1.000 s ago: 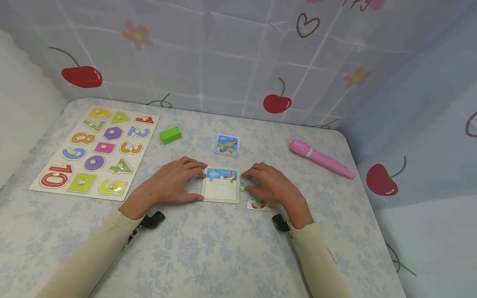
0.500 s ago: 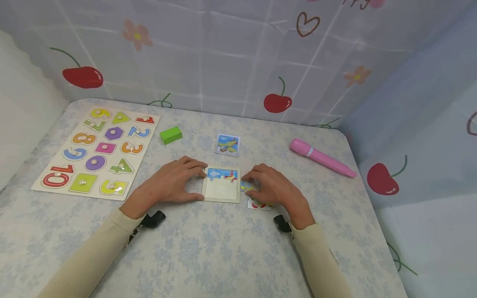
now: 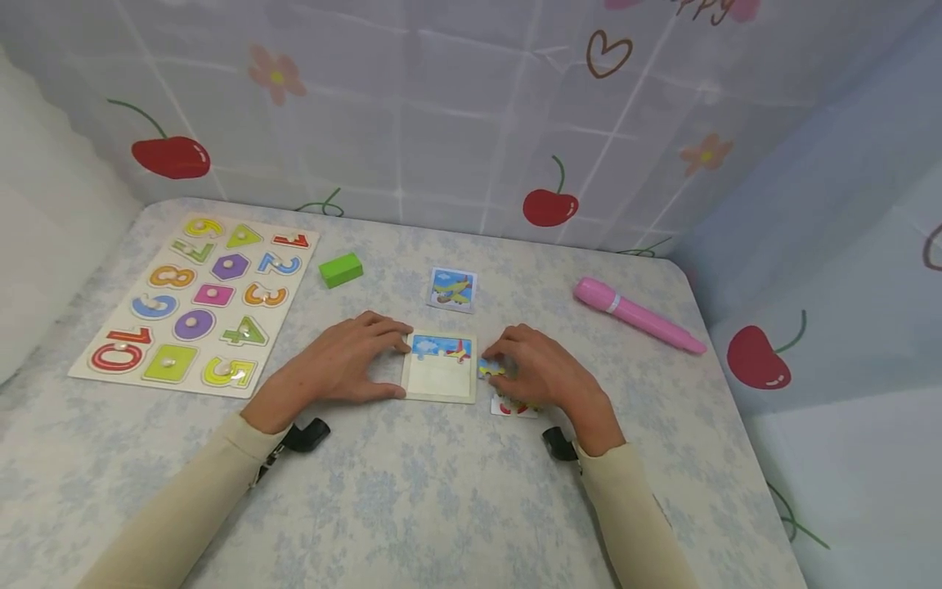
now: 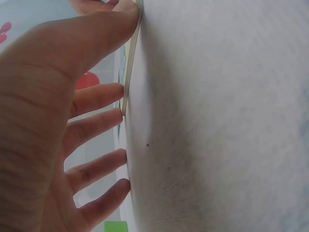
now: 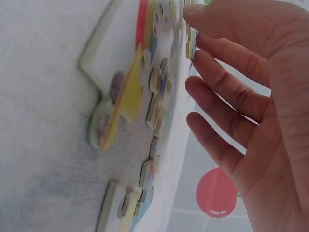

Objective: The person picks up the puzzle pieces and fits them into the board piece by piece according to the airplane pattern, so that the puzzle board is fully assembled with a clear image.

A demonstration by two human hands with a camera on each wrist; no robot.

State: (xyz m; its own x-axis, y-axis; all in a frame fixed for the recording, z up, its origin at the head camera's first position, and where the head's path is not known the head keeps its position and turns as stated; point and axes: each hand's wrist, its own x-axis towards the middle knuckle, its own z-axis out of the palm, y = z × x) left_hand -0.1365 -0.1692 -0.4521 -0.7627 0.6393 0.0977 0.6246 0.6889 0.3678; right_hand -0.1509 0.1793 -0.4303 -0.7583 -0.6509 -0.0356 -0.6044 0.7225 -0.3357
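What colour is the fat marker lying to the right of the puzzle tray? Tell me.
Pink, with a pale band near its cap end: the marker shows best in the head view.

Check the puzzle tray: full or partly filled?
Partly filled. The puzzle tray has pieces only along its far edge, the rest bare. The right hand pinches a loose piece just outside it; the left hand steadies its side.

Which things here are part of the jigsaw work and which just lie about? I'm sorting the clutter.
In use: puzzle tray, held by left hand; puzzle piece, pinched by right hand; loose pieces; picture card.
Lying about: number board, green block, pink pen.
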